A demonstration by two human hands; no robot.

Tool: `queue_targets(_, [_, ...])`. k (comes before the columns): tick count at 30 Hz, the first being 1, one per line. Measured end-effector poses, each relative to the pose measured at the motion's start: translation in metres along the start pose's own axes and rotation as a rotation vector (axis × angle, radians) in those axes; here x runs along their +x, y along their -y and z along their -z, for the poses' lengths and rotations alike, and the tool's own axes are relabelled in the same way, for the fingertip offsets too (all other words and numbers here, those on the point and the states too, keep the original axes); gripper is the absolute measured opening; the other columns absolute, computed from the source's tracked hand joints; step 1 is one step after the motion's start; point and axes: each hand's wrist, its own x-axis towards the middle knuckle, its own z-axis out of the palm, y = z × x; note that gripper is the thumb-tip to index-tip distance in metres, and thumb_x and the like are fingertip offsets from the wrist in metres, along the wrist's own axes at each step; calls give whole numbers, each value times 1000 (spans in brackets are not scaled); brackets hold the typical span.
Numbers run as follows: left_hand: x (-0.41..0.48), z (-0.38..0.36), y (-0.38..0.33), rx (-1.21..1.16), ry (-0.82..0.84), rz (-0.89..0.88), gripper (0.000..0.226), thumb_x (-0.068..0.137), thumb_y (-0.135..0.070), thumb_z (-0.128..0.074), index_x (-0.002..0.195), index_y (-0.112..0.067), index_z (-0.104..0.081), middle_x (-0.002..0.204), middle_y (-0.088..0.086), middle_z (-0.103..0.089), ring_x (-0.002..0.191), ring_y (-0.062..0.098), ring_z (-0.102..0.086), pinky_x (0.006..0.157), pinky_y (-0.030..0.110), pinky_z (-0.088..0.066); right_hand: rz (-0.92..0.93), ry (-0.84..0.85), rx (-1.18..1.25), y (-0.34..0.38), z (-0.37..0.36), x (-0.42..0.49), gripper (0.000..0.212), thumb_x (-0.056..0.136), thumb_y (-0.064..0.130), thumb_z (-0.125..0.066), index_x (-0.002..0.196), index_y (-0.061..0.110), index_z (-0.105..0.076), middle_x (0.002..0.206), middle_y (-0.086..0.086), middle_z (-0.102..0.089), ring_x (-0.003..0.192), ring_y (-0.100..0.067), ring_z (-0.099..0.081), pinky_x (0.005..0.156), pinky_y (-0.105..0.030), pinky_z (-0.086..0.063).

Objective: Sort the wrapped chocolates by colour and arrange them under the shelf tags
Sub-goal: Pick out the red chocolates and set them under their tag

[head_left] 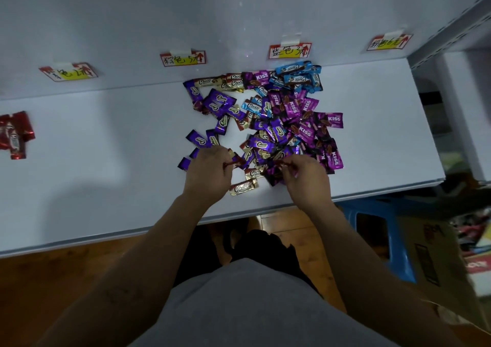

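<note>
Close to the front edge of the shelf (pixel 106 147), the left hand (pixel 210 172) has thumb and curled fingers pinched on what looks like a red piece (pixel 233 162). The right hand (pixel 305 178) pinches a second red piece (pixel 284 163) the same way, at the near fringe of the mixed pile (pixel 279 123). Each should be lifted straight up, so that the loose gold bar (pixel 244 187) between the wrists is not dragged toward the edge. Both reds probably belong with the red group (pixel 16 134) at the left edge, which lies below the leftmost tag (pixel 68 72) on the back wall. They are best laid flat beside that group, not dropped on it. Farther back, the blue chocolates (pixel 297 77) already gather at the rear edge.
</note>
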Motion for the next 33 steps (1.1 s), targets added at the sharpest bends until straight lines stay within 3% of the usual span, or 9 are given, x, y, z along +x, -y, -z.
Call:
queue_targets(3, [7, -5, -2, 9, 84, 35, 9, 91, -18, -57, 90, -9, -61, 97, 5, -63, 92, 23, -58, 74, 40, -49, 66, 39, -108, 11, -13, 10, 22, 88, 17, -63, 108, 11, -69, 141, -11, -50, 123, -35, -45, 96, -42, -43])
queue_targets(6, [14, -5, -6, -154, 26, 331, 8, 96, -19, -51, 93, -14, -55, 88, 2, -60, 84, 19, -57, 68, 32, -42, 1, 192, -179, 22, -33, 19, 31, 91, 23, -58, 121, 15, -63, 155, -6, -31, 138, -34, -27, 108, -50, -34])
queue_targets(10, [12, 1, -8, -198, -137, 389, 12, 94, -18, -54, 102, -12, -60, 96, 2, -62, 91, 18, -57, 74, 35, -49, 210, 239, -1, 34, -52, 14, 26, 89, 16, -59, 113, 13, -69, 150, -10, -40, 137, -33, -35, 112, -41, -33])
queue_targets(13, [9, 1, -6, -86, -159, 325, 14, 92, -16, -58, 104, -10, -61, 108, 9, -62, 106, 28, -54, 85, 47, -49, 54, 47, 202, 33, -42, 4, 24, 90, 13, -58, 111, 11, -70, 145, -10, -46, 131, -28, -40, 109, -37, -35])
queue_targets(16, [8, -2, -7, -74, -70, 376, 15, 92, -16, -57, 105, -9, -60, 115, 11, -56, 111, 32, -49, 87, 46, -45, -64, -120, 117, 11, -25, 5, 22, 91, 16, -58, 109, 12, -70, 140, -8, -51, 126, -26, -45, 107, -41, -37])
queue_targets(19, [12, -4, -11, -227, -39, 439, 16, 94, -16, -56, 107, -8, -59, 112, 9, -55, 100, 25, -55, 81, 38, -47, -132, -84, 51, -11, -12, 14, 24, 91, 21, -59, 111, 11, -68, 143, -9, -48, 128, -28, -44, 105, -46, -39])
queue_targets(25, [22, 4, -32, -367, 77, 400, 14, 97, -19, -53, 106, -9, -57, 92, -2, -58, 79, 7, -54, 60, 16, -37, -26, 138, -54, 1, -7, 44, 19, 91, 22, -58, 104, 11, -67, 149, -8, -40, 128, -32, -45, 106, -50, -37])
queue_targets(30, [28, 3, -22, -213, -2, 418, 13, 93, -18, -56, 103, -10, -60, 101, 6, -60, 93, 22, -57, 74, 32, -45, 113, 291, -105, 24, -12, 39, 9, 91, 24, -55, 91, 20, -63, 93, 0, -64, 96, -24, -54, 103, -41, -33])
queue_targets(33, [27, 7, -9, -71, -174, 593, 18, 91, -22, -57, 106, -17, -62, 128, 10, -47, 122, 31, -42, 95, 48, -43, 47, 119, -21, 17, -14, 27, 14, 91, 23, -57, 96, 15, -67, 99, -3, -65, 98, -26, -54, 92, -38, -40])
